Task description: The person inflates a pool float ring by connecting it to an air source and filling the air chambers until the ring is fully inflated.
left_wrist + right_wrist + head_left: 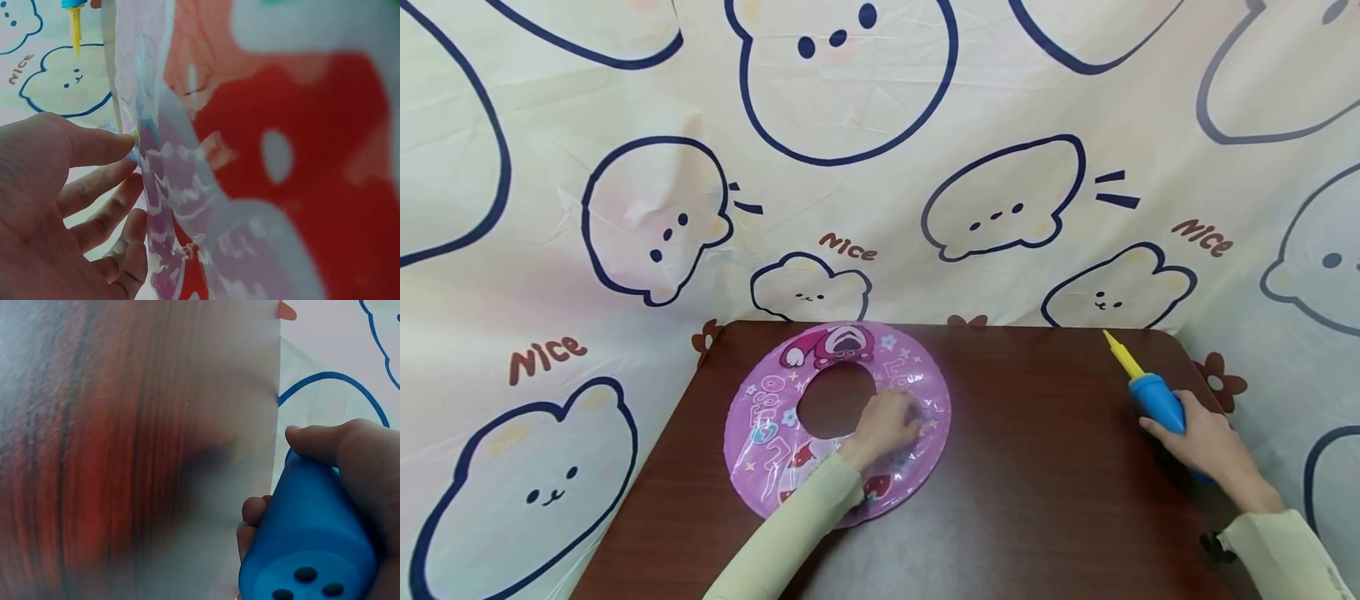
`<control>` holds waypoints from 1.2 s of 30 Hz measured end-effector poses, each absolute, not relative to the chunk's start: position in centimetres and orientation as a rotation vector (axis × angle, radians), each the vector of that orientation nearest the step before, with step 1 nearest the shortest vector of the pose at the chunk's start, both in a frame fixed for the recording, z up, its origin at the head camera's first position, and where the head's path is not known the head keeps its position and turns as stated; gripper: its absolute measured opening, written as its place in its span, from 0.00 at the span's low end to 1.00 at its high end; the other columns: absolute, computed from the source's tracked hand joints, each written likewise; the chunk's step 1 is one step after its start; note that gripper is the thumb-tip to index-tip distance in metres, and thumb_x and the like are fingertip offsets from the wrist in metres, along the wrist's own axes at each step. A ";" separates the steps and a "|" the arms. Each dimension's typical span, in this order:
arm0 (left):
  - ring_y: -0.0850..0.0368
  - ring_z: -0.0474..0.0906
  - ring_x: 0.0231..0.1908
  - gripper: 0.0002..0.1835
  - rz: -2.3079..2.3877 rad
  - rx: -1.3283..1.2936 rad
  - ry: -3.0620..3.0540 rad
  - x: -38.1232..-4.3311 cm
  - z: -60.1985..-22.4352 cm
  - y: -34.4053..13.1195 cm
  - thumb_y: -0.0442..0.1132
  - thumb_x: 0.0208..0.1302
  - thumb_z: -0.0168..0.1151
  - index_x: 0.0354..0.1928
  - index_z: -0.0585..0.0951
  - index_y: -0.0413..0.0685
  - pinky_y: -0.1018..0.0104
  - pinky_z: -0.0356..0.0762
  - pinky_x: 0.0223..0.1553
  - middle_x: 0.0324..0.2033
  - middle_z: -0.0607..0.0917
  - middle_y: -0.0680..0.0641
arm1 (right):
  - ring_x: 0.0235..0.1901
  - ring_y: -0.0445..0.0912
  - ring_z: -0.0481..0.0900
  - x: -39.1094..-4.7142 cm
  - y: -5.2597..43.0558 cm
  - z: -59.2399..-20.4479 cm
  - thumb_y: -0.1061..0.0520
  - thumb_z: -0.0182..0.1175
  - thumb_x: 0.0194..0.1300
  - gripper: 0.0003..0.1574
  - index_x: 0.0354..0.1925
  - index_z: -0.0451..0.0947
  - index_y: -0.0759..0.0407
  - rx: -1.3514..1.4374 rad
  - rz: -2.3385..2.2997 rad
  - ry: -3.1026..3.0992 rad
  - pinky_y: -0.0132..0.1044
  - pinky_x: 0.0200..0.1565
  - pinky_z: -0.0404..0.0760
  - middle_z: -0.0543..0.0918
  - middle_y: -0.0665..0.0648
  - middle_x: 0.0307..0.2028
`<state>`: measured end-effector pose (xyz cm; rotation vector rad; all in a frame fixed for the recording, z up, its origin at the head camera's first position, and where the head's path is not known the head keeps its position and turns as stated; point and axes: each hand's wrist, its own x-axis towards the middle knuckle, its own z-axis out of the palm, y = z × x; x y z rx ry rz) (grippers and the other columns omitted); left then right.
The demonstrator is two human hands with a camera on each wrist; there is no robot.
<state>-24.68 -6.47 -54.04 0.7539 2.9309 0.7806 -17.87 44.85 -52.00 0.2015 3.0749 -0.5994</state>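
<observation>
On brown tabletop (pixel 1037 450), pink ring (pixel 767 450), left hand (pixel 883 425) touching; cartoon-printed sheeting (pixel 895 196) behind

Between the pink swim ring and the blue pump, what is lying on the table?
Nothing: only bare brown tabletop shows between the swim ring and the pump, in the head view.

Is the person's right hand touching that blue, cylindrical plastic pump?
Touching: the right wrist view shows the right hand gripping the blue plastic pump, fingers curled round it.
</observation>
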 end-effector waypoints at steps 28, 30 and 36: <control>0.55 0.86 0.42 0.09 0.768 0.749 2.915 -25.1 -54.0 -6.6 0.43 0.66 0.73 0.46 0.91 0.52 0.60 0.86 0.47 0.41 0.91 0.52 | 0.38 0.65 0.82 -20.0 42.3 -50.3 0.39 0.71 0.68 0.54 0.67 0.58 0.76 -0.055 -0.570 3.004 0.67 0.36 0.87 0.78 0.83 0.51; 0.56 0.85 0.42 0.09 0.759 0.749 2.917 -25.0 -54.1 -6.6 0.43 0.66 0.73 0.46 0.91 0.53 0.60 0.85 0.47 0.41 0.91 0.52 | 0.37 0.62 0.82 -20.1 41.9 -50.1 0.34 0.69 0.69 0.55 0.66 0.60 0.75 -0.072 -0.572 3.012 0.65 0.35 0.88 0.79 0.81 0.50; 0.56 0.85 0.42 0.08 0.755 0.764 2.922 -24.8 -54.1 -6.7 0.43 0.66 0.74 0.45 0.90 0.53 0.60 0.85 0.47 0.40 0.90 0.53 | 0.35 0.54 0.81 -20.2 40.6 -49.4 0.26 0.67 0.66 0.54 0.60 0.67 0.72 -0.111 -0.559 3.033 0.57 0.32 0.89 0.84 0.73 0.44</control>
